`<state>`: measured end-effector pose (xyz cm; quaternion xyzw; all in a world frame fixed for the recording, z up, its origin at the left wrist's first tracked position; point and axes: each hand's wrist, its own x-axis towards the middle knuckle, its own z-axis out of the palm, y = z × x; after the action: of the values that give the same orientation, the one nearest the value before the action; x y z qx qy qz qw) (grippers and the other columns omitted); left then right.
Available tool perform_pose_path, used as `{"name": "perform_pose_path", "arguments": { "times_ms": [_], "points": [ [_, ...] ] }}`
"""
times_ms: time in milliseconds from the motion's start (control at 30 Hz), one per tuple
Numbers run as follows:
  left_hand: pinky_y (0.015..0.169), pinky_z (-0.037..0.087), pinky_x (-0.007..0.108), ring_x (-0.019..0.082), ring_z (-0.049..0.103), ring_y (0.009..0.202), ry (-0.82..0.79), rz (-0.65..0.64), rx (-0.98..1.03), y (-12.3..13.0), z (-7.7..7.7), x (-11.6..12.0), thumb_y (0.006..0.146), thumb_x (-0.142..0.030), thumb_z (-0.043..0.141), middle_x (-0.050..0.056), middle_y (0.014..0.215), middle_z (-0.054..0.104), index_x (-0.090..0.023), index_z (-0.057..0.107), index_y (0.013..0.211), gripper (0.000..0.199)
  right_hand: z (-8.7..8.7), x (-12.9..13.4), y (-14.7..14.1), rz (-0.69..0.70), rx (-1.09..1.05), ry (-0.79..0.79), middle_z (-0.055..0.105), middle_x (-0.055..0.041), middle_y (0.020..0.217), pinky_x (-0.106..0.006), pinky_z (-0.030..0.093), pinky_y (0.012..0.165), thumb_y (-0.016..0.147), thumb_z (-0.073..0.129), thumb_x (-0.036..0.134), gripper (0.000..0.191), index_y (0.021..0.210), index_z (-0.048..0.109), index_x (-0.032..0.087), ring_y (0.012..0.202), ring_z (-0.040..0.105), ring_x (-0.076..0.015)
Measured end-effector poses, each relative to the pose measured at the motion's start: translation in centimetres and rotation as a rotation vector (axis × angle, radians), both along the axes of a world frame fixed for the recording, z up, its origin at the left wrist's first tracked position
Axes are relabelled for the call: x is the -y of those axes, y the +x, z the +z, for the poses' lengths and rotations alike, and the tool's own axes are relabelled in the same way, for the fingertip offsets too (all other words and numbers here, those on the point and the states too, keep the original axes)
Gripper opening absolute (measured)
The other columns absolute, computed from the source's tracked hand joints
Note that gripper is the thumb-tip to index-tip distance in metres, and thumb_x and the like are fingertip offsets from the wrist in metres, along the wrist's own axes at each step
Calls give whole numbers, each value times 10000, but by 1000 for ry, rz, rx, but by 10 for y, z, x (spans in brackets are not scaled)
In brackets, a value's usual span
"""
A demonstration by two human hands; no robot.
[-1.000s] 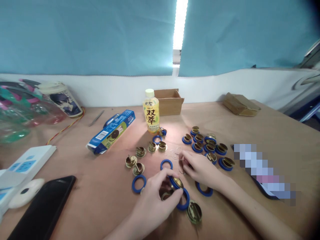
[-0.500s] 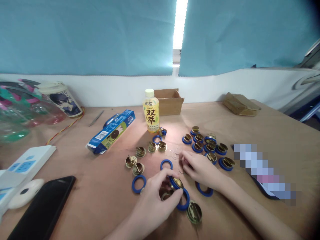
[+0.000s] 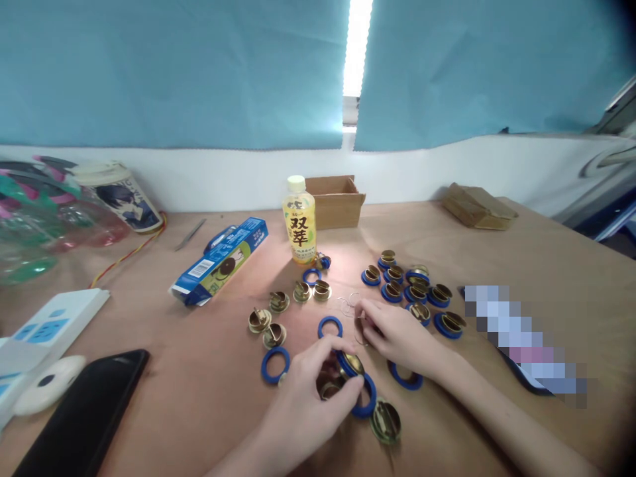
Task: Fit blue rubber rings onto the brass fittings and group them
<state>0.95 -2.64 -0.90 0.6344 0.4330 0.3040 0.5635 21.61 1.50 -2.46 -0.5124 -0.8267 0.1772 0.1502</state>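
My left hand [image 3: 318,391] grips a brass piece with a blue ring [image 3: 350,363] between thumb and fingers, above other loose parts. Beside it my right hand [image 3: 392,328] has its fingers pinched together at some thin wire rings [image 3: 348,305]; what the fingertips hold is partly hidden. Loose blue rings [image 3: 275,366] lie around both hands. Several brass pieces without blue rings [image 3: 274,336] sit left of centre, and one [image 3: 385,421] lies near the front. Right of my right hand is a cluster of brass pieces in blue rings [image 3: 417,290].
A yellow-labelled bottle [image 3: 299,225] stands before an open cardboard box [image 3: 335,209]. A blue carton [image 3: 221,262], black phone [image 3: 84,411] and white power strip [image 3: 54,324] are left. At right lie a blurred-out phone [image 3: 527,344] and brown package [image 3: 477,207].
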Motion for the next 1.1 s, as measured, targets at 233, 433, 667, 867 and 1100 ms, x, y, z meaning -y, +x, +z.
{"name": "perform_pose_path", "arguments": {
  "times_ms": [233,433,667,867,1100],
  "points": [
    [697,563,246,164,710,769,17,-22,-8,0,-1,0,828,-112,595,-6,868,713,-224,616,1002,208,0,-1,0,3,10,1,660,-72,910,-293,431,697,894,461,99,108,940,493,192,809,614,-206],
    [678,521,222,140,676,742,86,-59,-53,0,-1,0,821,-75,582,-27,850,703,-233,613,987,231,0,1,0,1,4,-2,657,-69,903,-292,433,687,895,450,97,112,932,488,195,792,611,-200],
    [719,485,250,154,656,785,203,-71,-149,-2,-1,1,800,-72,596,-28,892,693,-242,621,982,251,-2,0,0,-1,15,8,662,-75,903,-292,434,685,918,425,115,106,938,491,196,795,617,-200],
    [760,479,261,163,655,839,230,-83,-158,-3,-2,2,802,-80,602,-26,930,695,-247,614,991,252,-2,-1,0,5,6,4,661,-78,901,-295,447,702,923,422,117,109,951,495,193,807,620,-204],
    [773,481,261,165,657,858,234,-81,-154,-2,-1,1,800,-76,605,-25,945,696,-249,616,993,259,-1,0,-1,4,13,4,666,-82,910,-297,449,708,930,419,121,112,963,499,192,811,623,-206]
  ]
}}
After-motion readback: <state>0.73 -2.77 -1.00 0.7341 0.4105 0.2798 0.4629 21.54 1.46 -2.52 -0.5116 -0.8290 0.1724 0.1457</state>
